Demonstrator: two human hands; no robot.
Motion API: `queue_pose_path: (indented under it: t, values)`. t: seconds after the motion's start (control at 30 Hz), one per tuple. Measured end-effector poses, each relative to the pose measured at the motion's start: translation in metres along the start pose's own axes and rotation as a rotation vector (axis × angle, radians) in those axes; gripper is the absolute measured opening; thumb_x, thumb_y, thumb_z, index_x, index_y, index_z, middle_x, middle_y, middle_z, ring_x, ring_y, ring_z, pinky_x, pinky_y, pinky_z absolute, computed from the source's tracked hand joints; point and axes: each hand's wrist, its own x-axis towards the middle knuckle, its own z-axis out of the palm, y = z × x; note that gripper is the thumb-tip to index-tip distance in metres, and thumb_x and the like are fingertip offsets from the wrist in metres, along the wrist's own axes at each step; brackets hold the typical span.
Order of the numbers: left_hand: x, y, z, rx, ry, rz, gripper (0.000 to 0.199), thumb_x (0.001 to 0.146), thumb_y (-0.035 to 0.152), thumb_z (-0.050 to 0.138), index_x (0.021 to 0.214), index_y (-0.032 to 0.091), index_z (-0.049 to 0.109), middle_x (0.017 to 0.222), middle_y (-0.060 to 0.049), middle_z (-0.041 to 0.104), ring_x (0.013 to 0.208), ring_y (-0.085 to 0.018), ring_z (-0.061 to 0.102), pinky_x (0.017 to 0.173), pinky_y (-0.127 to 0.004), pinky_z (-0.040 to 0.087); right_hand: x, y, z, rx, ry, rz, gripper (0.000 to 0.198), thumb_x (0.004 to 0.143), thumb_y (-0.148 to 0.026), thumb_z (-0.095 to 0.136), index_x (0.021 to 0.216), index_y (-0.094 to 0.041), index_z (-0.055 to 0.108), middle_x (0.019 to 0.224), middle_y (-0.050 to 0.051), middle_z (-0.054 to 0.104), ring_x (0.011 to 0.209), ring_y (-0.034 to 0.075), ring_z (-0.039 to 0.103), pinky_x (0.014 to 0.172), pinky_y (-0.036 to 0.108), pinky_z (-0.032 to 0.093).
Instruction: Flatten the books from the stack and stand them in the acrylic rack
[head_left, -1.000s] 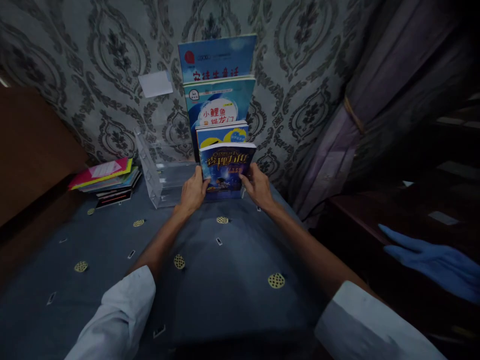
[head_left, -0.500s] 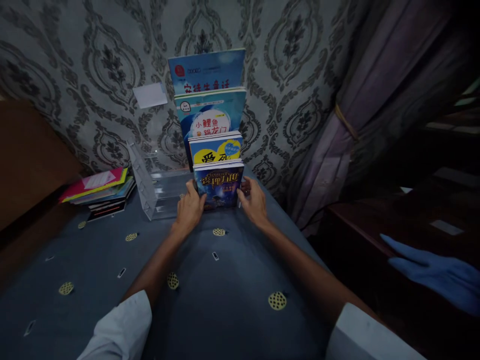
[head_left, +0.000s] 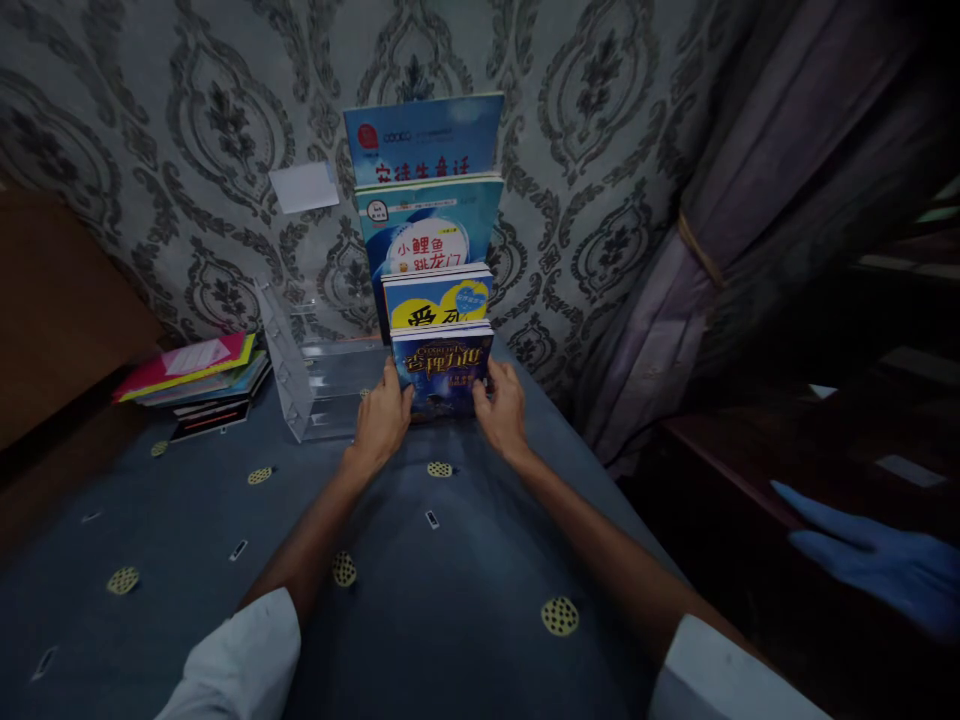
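Note:
A dark blue book [head_left: 441, 380] with gold lettering stands upright at the front of a stepped row of books. My left hand [head_left: 381, 418] grips its left edge, thumb on the cover. On the opposite edge, my right hand [head_left: 504, 410] is closed the same way. Directly behind rises a yellow and blue book [head_left: 431, 300], then a teal book [head_left: 386, 235] and, tallest at the back, a blue book [head_left: 427, 130]. A clear acrylic stepped rack [head_left: 285, 380] holds the row; its left half shows bare tiers, while the books cover the right half.
On the left lies a stack of books and folders [head_left: 202, 370], pink and yellow on top. A white card [head_left: 304, 188] is on the patterned wall [head_left: 600, 100]. To the right are a tied curtain [head_left: 667, 290] and a blue glove [head_left: 877, 560]. Dark blue cloth [head_left: 450, 620] covers the table.
My right hand's fingers have closed in against the front book's right edge. The left hand keeps its hold. The view has shifted slightly; the books look otherwise unchanged.

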Motion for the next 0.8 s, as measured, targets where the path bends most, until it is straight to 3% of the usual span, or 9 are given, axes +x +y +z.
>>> queue_pose_path:
  t: [0.23,0.63,0.8]
  values:
    - [0.005,-0.006,-0.006,-0.073,0.000,0.067,0.063,0.100,0.029,0.042,0.153,0.005,0.018,0.112,-0.021,0.071,0.095,-0.030,0.071,0.082,-0.040,0.053,0.015,0.003,0.000,0.105,-0.009,0.059,0.051,0.082,-0.019,0.047,0.133,-0.019,0.055,0.104,0.010,0.056,0.095,0.028,0.057,0.085,0.048,0.054]
    - [0.006,-0.003,-0.010,-0.097,-0.024,0.025,0.062,0.100,0.026,0.040,0.156,0.008,0.018,0.100,-0.017,0.074,0.086,-0.027,0.072,0.083,-0.038,0.053,0.015,-0.005,0.006,0.029,0.018,0.044,0.046,0.077,-0.014,0.046,0.120,-0.021,0.059,0.100,0.011,0.057,0.098,0.033,0.055,0.091,0.056,0.051]
    - [0.006,-0.003,-0.018,-0.095,-0.039,0.043,0.061,0.100,0.024,0.042,0.155,0.009,0.021,0.107,-0.018,0.073,0.093,-0.029,0.072,0.087,-0.040,0.052,0.017,0.000,-0.001,0.035,-0.054,0.021,0.049,0.080,-0.020,0.049,0.129,-0.018,0.055,0.111,0.015,0.060,0.105,0.034,0.057,0.091,0.057,0.051]
